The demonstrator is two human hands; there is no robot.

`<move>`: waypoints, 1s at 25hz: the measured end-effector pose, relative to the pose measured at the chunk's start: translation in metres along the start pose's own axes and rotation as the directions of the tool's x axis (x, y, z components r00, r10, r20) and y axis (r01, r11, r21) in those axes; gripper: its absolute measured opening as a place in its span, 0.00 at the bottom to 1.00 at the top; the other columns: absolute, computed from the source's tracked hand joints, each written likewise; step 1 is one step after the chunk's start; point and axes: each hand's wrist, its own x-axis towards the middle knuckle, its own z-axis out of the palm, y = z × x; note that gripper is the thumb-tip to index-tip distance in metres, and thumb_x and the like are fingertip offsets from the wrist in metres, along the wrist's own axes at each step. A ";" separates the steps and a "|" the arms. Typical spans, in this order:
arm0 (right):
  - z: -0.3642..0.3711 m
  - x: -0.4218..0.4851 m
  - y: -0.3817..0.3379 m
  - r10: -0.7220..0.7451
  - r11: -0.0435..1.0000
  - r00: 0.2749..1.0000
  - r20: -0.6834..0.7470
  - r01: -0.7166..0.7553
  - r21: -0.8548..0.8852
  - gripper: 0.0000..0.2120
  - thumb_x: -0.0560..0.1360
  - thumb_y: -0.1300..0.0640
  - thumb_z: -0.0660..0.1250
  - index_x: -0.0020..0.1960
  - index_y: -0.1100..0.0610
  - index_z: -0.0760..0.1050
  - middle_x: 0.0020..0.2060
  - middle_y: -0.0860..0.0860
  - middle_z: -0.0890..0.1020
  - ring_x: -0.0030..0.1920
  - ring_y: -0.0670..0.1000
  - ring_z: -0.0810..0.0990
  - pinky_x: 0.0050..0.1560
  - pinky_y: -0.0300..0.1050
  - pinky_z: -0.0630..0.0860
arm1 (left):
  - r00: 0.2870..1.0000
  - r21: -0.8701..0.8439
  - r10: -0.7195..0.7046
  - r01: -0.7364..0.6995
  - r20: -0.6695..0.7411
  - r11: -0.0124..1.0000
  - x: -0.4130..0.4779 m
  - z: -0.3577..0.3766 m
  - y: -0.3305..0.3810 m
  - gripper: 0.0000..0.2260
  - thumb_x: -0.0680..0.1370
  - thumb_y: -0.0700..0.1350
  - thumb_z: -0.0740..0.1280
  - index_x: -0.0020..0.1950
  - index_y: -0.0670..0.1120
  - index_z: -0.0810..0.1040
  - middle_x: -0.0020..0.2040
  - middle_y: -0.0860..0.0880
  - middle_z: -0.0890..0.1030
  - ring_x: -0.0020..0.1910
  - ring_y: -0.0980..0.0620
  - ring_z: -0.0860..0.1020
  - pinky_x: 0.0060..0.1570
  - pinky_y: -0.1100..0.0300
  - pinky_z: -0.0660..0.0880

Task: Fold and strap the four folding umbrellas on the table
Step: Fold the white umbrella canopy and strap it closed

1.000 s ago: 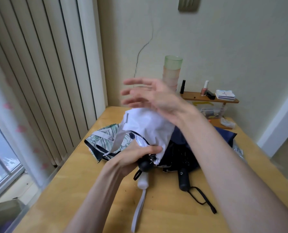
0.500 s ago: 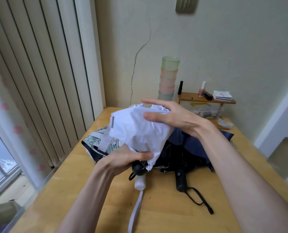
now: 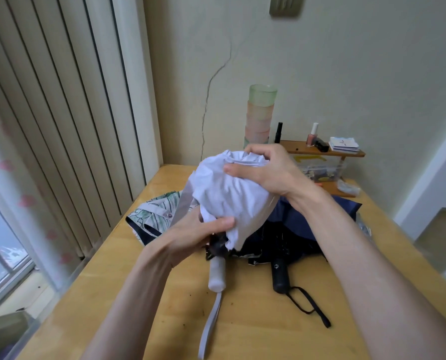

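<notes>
I hold a white folding umbrella point(image 3: 229, 196) above the wooden table point(image 3: 164, 294), its white handle point(image 3: 217, 275) pointing toward me with a long wrist loop hanging down. My left hand point(image 3: 193, 235) grips the bunched canopy near the handle end. My right hand point(image 3: 266, 170) grips the top of the canopy, fingers curled over the crumpled fabric. Behind it lies a dark navy umbrella point(image 3: 307, 224) with a black handle point(image 3: 280, 275) and black strap. A leaf-patterned umbrella point(image 3: 154, 216) lies to the left. A fourth umbrella is not visible.
A stack of pastel cups point(image 3: 260, 115) stands at the back against the wall. A small wooden shelf point(image 3: 320, 152) holds bottles and cards, with a clear box beneath it. Vertical blinds point(image 3: 60, 113) and a window run along the left side.
My right hand came down from the air onto the white canopy and closed over its top. The umbrella rose slightly. My left hand kept its grip near the handle.
</notes>
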 end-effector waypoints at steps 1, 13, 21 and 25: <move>-0.004 0.005 0.001 -0.037 0.996 0.995 -0.093 0.029 -0.085 0.21 0.71 0.49 0.83 0.39 0.63 0.76 0.32 0.49 0.76 0.35 0.46 0.73 0.39 0.44 0.65 | 0.999 0.025 0.016 -0.015 -0.050 1.000 0.003 -0.005 0.000 0.24 0.68 0.60 0.81 0.55 0.46 0.83 0.50 0.44 0.86 0.49 0.46 0.83 0.61 0.47 0.77; 0.021 0.010 -0.017 -0.016 0.851 0.913 -0.407 -0.202 -0.485 0.24 0.74 0.41 0.73 0.35 0.56 0.67 0.31 0.51 0.71 0.44 0.62 0.75 0.38 0.49 0.66 | 0.817 0.500 0.403 -0.166 -0.413 0.850 0.030 0.062 -0.008 0.61 0.61 0.57 0.87 0.83 0.58 0.52 0.78 0.61 0.65 0.68 0.75 0.66 0.60 0.75 0.67; 0.028 0.005 -0.027 -0.007 0.876 0.926 -0.377 -0.176 -0.449 0.26 0.73 0.41 0.74 0.33 0.54 0.62 0.30 0.52 0.62 0.39 0.58 0.67 0.35 0.50 0.63 | 0.862 0.145 0.286 -0.247 -0.418 0.958 0.029 0.063 -0.019 0.38 0.67 0.38 0.83 0.73 0.52 0.72 0.59 0.56 0.83 0.56 0.55 0.83 0.53 0.48 0.84; 0.027 0.007 -0.025 0.022 0.900 0.938 -0.347 -0.170 -0.402 0.29 0.74 0.41 0.72 0.31 0.53 0.57 0.30 0.51 0.59 0.36 0.55 0.63 0.35 0.49 0.62 | 0.935 -0.043 0.169 -0.192 -0.313 0.981 0.027 0.063 -0.018 0.37 0.70 0.35 0.82 0.73 0.55 0.71 0.55 0.47 0.85 0.48 0.42 0.87 0.43 0.46 0.85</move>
